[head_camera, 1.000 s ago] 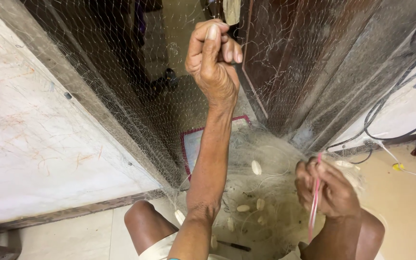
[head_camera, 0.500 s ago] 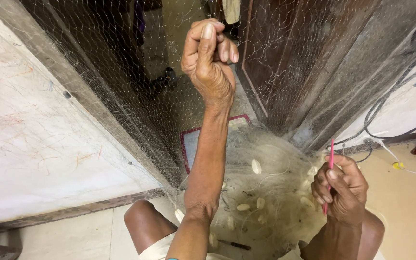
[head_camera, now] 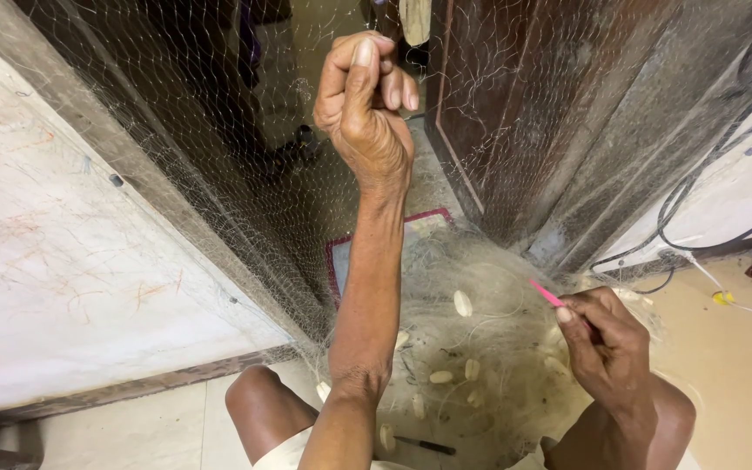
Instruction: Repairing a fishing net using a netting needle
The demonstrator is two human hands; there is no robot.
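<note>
Left hand (head_camera: 365, 113) is fisted up high, pinching the fishing net (head_camera: 480, 287) taut; right hand (head_camera: 607, 344) grips a pink needle (head_camera: 547, 294) to work the mesh.

Saw no packages, labels, signs or screens anywhere in my view.
</note>
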